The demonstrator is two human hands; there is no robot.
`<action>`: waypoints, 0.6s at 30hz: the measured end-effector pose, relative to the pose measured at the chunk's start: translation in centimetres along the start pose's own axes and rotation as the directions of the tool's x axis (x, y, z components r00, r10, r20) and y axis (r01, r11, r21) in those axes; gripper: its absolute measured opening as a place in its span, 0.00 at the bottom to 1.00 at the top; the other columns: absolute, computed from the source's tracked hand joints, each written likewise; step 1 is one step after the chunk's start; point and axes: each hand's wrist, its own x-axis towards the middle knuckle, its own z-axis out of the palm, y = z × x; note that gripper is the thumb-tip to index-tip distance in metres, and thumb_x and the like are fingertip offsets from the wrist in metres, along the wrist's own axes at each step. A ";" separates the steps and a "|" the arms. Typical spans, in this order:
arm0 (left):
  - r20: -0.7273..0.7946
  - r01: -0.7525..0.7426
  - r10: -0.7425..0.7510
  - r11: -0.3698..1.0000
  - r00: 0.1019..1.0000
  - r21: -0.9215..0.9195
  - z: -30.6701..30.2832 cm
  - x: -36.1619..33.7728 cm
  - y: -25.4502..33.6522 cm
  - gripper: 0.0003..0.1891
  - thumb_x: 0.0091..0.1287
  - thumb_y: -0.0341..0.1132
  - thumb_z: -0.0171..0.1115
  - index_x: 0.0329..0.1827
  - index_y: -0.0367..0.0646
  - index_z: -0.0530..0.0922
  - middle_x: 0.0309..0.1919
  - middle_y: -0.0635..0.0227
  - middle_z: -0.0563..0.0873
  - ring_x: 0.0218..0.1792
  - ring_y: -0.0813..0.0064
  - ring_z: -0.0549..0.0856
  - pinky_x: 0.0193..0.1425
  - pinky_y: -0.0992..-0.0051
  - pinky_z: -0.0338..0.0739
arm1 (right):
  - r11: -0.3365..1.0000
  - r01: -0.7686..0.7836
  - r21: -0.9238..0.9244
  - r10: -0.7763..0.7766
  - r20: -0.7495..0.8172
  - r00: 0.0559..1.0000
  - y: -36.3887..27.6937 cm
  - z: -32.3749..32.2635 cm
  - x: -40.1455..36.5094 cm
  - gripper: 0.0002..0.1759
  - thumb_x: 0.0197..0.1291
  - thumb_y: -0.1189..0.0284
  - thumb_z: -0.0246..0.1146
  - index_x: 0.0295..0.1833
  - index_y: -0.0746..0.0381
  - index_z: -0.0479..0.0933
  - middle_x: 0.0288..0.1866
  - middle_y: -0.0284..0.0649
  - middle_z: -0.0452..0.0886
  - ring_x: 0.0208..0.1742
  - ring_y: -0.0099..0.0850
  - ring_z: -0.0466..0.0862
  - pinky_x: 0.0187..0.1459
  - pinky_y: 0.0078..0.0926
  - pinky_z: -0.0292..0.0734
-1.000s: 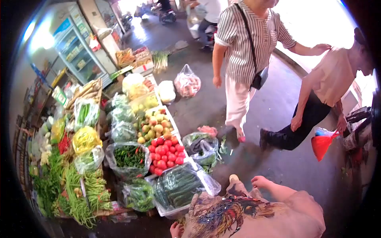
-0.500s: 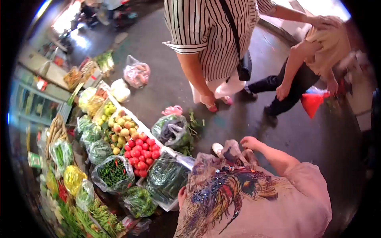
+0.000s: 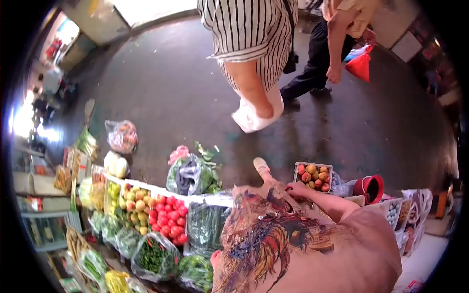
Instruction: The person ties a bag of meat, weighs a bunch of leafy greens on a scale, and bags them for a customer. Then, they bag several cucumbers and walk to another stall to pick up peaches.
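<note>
My right hand (image 3: 296,189) is by my knee, close to a crate of peaches (image 3: 314,177), apart from the fruit. Its fingers look loosely laid out, with nothing visible in them. Only a small part of my left hand (image 3: 215,257) shows at the left edge of my patterned shirt (image 3: 293,244); its fingers are mostly hidden. Nearest to it are a plastic bag of leafy greens (image 3: 196,272) and dark green vegetables under clear film (image 3: 207,227). Red tomatoes (image 3: 167,219) lie to the left of those.
A person in a striped shirt (image 3: 249,29) stands ahead holding a white bag (image 3: 256,115). Another person walks with a red bag (image 3: 359,63). A bag of purple vegetables (image 3: 188,176) is on the floor. At right are a red bucket (image 3: 369,189) and a tray of eggs (image 3: 392,214).
My view has turned right, bringing the peach crate, bucket and eggs into sight. My right hand is now lower, close to the crate. The striped-shirt person's white bag shows more plainly.
</note>
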 end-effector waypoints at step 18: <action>0.450 -0.231 0.074 0.923 0.890 0.306 13.6 4.6 15.8 0.07 0.61 0.31 0.61 0.36 0.36 0.82 0.25 0.69 0.83 0.25 0.80 0.79 0.29 0.79 0.73 | 0.863 -0.094 0.496 0.220 -0.203 0.954 7.2 -2.2 -4.9 0.19 0.52 0.72 0.61 0.52 0.65 0.78 0.35 0.39 0.83 0.32 0.26 0.82 0.36 0.26 0.78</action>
